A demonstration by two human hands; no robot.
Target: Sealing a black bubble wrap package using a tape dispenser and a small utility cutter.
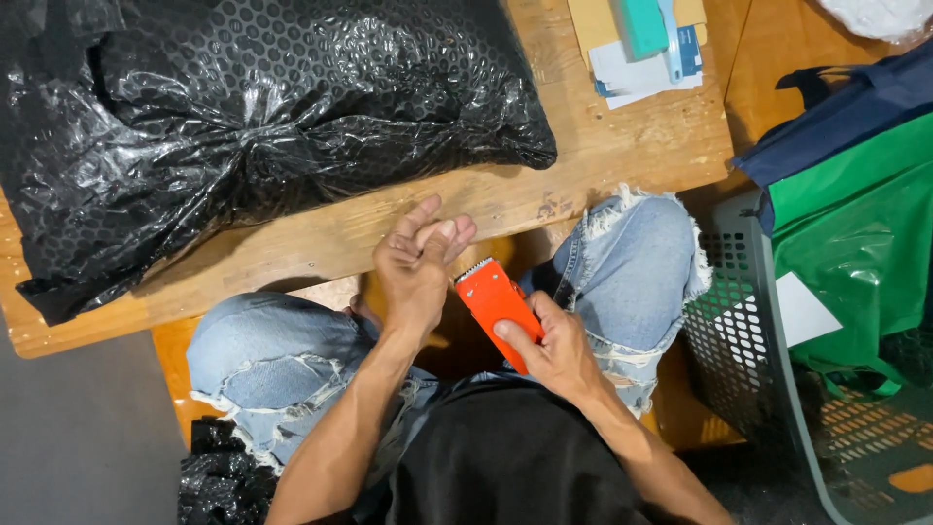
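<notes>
My right hand (554,345) clamps the orange cutter (498,306); left hand (416,267) fingers loosely curled, empty; keep them off the teeth.

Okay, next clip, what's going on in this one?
A seated person in torn jeans holds an orange tape cutter in the right hand, its toothed edge up by the left hand, which is raised with fingers loosely curled and holds nothing I can make out. On the wooden table in front lies a large black bubble-wrap bundle. A grey basket stands to the right.
</notes>
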